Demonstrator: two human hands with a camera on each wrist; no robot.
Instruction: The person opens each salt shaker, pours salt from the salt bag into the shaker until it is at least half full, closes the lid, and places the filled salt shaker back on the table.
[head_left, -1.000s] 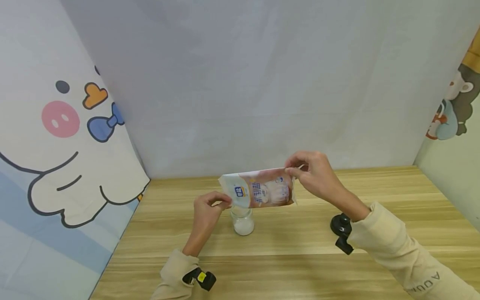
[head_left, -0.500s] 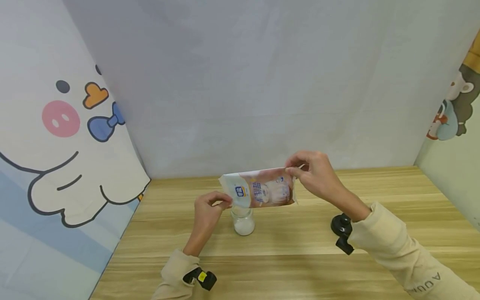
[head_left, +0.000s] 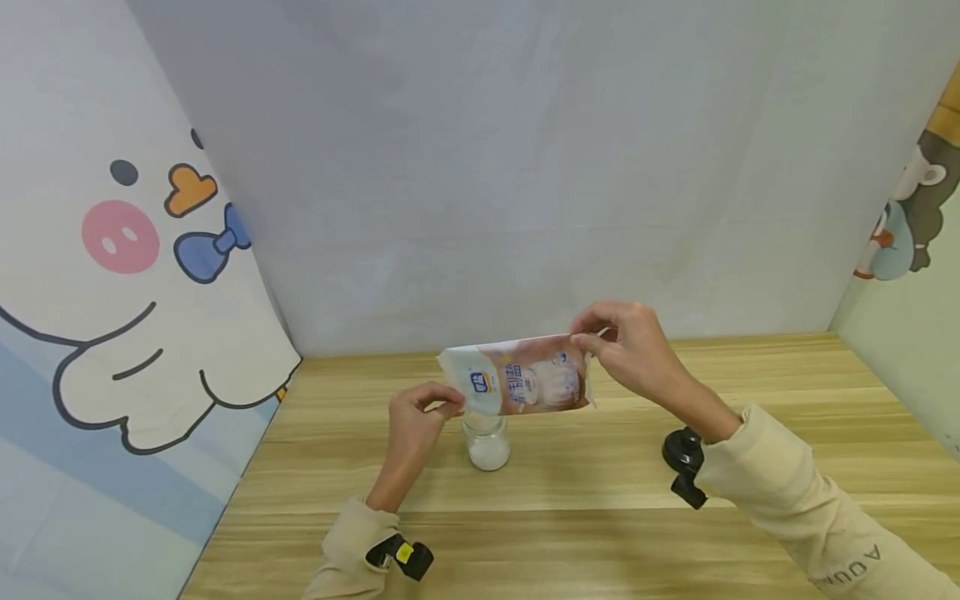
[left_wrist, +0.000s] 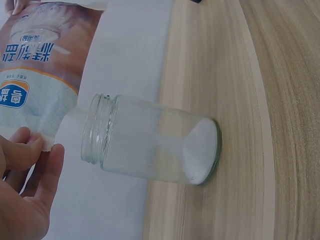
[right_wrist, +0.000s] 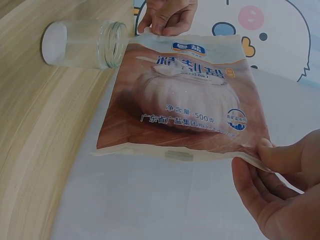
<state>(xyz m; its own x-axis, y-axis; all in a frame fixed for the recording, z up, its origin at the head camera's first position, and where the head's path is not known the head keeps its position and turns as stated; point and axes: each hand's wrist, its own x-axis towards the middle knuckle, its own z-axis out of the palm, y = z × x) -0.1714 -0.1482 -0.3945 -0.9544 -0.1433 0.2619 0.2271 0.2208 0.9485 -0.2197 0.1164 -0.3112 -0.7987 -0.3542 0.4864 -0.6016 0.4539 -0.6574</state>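
Your left hand [head_left: 412, 417] keeps a narrow grip on one corner of the salt bag [head_left: 528, 379]; your right hand [head_left: 630, 348] pinches the opposite end, above the bench [head_left: 570, 542]. Below, an upright jar [left_wrist: 135, 140] holds white salt [left_wrist: 201, 152].

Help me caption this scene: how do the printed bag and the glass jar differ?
The printed bag is opaque, brown and pale blue; the glass jar is clear, showing white contents. The printed bag is held aloft, tilted, by the left hand and right hand; the glass jar stands upright on the table. Both appear open: a white stream links the bag's corner and the jar's mouth.
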